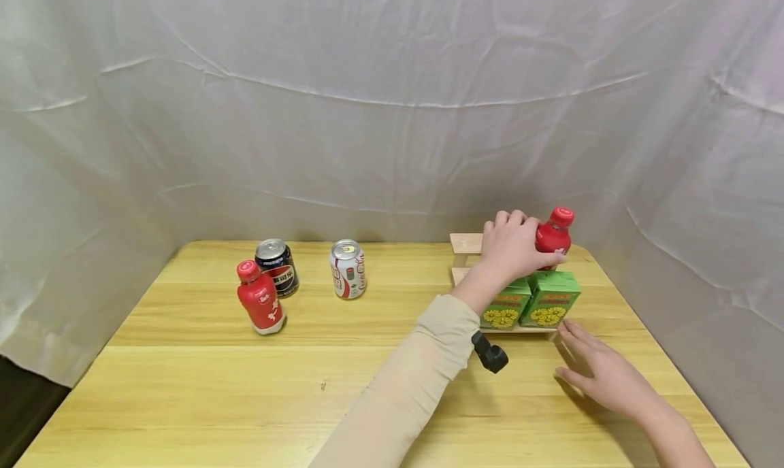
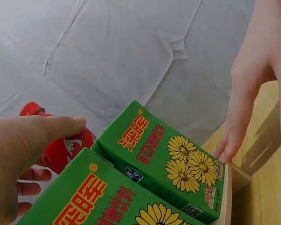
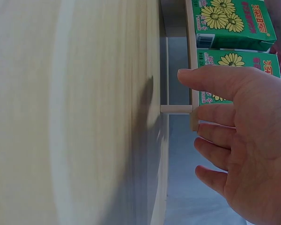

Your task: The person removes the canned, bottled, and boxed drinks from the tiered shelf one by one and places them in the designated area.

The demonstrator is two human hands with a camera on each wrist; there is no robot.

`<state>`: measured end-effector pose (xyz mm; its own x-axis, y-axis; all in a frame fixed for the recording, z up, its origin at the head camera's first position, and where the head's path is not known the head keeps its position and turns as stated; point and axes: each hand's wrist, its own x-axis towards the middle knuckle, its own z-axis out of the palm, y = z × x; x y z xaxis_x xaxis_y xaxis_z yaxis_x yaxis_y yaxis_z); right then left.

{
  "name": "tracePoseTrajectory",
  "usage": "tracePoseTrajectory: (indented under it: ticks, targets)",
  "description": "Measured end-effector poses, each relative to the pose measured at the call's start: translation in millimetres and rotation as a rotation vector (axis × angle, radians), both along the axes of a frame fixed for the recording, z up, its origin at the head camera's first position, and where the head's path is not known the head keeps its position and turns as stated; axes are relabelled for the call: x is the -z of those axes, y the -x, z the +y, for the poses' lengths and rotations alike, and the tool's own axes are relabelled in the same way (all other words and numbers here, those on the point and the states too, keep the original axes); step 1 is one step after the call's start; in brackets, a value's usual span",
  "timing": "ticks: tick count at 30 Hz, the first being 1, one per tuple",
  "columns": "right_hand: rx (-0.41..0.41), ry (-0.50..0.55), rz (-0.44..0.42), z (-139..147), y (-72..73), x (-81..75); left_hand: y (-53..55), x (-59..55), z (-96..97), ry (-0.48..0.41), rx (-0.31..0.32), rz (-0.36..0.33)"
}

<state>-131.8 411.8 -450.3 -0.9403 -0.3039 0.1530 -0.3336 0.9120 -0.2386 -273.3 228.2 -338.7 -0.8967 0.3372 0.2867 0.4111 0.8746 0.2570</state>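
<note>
My left hand (image 1: 511,243) reaches across to the wooden rack (image 1: 465,242) and grips a red bottle (image 1: 554,233) by its side, thumb toward me. The bottle stands upright behind two green drink cartons (image 1: 551,299) printed with yellow flowers, its lower part hidden by them. In the left wrist view the thumb (image 2: 61,126) lies across the red bottle (image 2: 68,150). My right hand (image 1: 606,373) is at the rack's front right corner with fingers extended, fingertips right at the front edge below the cartons. In the right wrist view its fingers (image 3: 215,133) overlap the rack's end.
On the left of the wooden table (image 1: 245,400) stand another red bottle (image 1: 261,301), a dark can (image 1: 278,267) behind it and a white can (image 1: 348,271). A black wrist mount (image 1: 490,352) hangs at the left sleeve. Grey cloth (image 1: 392,114) encloses the back and sides.
</note>
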Motion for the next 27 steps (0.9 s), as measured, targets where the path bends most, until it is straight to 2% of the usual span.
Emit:
tracePoseTrajectory:
  ticks: [12, 21, 27]
  targets:
    - [0.006, 0.005, -0.017, -2, -1.9, -1.5, -1.1, 2.3, -0.7, 0.005, 0.027, 0.025]
    - [0.001, 0.003, -0.024, -2, -2.3, -3.6, -3.5, 2.7, -3.6, 0.001, 0.009, 0.058]
    - [-0.002, 0.002, -0.019, -2, -1.7, -3.9, -3.8, 1.8, -11.9, -0.011, 0.0, 0.105]
